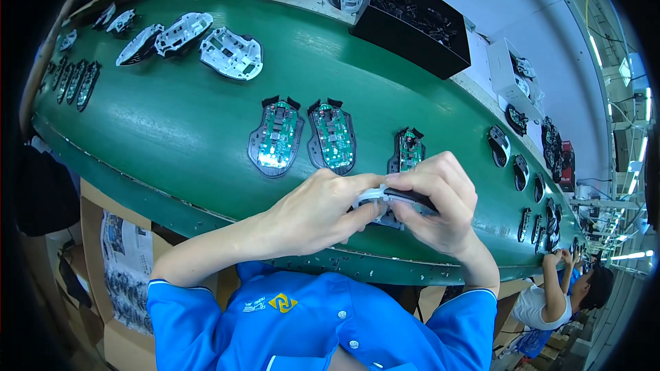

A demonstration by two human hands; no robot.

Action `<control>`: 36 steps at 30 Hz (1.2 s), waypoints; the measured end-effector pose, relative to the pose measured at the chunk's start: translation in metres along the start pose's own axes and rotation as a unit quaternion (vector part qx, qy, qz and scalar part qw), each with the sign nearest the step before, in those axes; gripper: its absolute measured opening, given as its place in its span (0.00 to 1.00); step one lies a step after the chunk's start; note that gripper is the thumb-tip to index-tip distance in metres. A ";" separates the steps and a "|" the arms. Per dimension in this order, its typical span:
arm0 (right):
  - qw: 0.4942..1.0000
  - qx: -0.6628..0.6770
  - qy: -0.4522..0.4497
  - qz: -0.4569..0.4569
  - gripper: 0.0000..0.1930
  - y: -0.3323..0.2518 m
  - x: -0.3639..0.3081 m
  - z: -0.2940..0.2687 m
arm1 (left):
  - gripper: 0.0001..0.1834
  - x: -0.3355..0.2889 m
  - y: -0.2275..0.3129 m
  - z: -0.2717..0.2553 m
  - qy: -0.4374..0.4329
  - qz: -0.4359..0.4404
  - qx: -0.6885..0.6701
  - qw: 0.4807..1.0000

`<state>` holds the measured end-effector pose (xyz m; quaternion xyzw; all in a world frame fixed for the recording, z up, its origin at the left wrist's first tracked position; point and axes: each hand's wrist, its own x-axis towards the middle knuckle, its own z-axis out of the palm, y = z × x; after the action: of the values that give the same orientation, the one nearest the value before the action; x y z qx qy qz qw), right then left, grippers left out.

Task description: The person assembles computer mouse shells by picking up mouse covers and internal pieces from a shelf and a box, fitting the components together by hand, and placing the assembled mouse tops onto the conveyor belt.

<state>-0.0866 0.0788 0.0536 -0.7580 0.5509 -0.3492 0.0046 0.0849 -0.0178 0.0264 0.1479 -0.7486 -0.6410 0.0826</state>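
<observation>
Just above the near part of the green table, both my hands hold a white and black plastic mouse shell part [375, 194] between them. My left hand [313, 209] pinches its white end between thumb and fingers. Around its black end my right hand [440, 199] is closed, with the thumb underneath. Fingers hide much of the part. Beyond my right hand lies a mouse base with a green circuit board [410, 148], partly covered by the hand. Two more mouse bases with circuit boards, one on the left [276, 139] and one beside it [334, 137], lie ahead of my left hand.
White mouse shells [234, 53] lie at the far left of the green table [172, 117], with several dark boards [87, 86] near its left end. A black box of small parts [412, 20] stands at the back. Assembled mice [499, 145] lie right; another person [557, 302] works beyond.
</observation>
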 end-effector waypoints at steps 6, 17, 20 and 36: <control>0.992 -0.076 0.018 -0.104 0.15 0.002 -0.002 0.004 | 0.16 -0.002 0.000 0.004 -0.014 -0.054 -0.064 0.996; 0.999 0.029 -0.009 0.020 0.13 -0.001 0.000 -0.005 | 0.14 -0.003 0.002 0.005 -0.012 -0.030 -0.047 0.998; 0.998 -0.015 -0.013 -0.056 0.12 0.003 0.001 -0.001 | 0.14 -0.003 -0.005 0.004 -0.036 -0.047 -0.075 0.995; 0.994 -0.010 -0.103 -0.046 0.22 -0.007 0.005 -0.017 | 0.25 -0.011 -0.008 -0.004 0.033 0.056 0.185 0.981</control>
<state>-0.0892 0.0833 0.0719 -0.8146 0.5157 -0.2630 0.0377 0.0976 -0.0188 0.0197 0.1397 -0.8580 -0.4810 0.1140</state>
